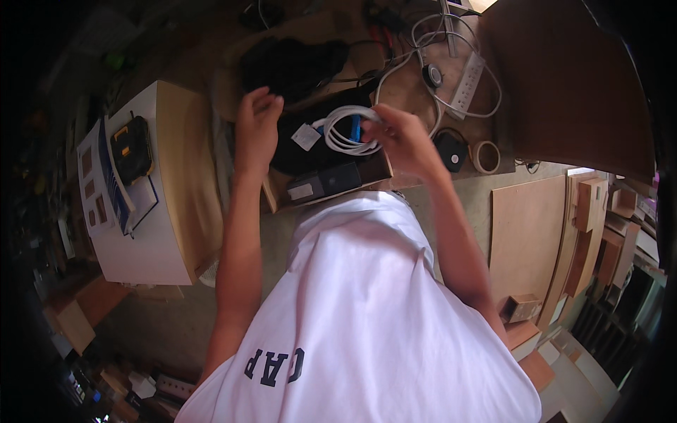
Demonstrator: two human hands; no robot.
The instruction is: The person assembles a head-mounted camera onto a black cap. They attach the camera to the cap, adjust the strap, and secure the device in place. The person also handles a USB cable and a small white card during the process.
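A coiled white cable (345, 148) with a blue band around it and a white tag (306, 137) hangs from my right hand (403, 137), whose fingers are closed on the coil's right side. To the left, my left hand (257, 130) is raised with loosely bent fingers and no object visible in it. Dark cloth-like material (293, 146) lies below and between the hands. Close to my body, a dark box (324, 182) with a pale label sits inside a shallow wooden-edged tray or drawer (386, 167).
At the right are a white power strip (467, 84) with looping cords, a tape roll (486, 156) and a black device (450, 149). A white-topped cabinet (134, 240) on the left carries a notebook (144, 204) and a black-yellow case (132, 149). Wooden boards (525, 240) stand lower right.
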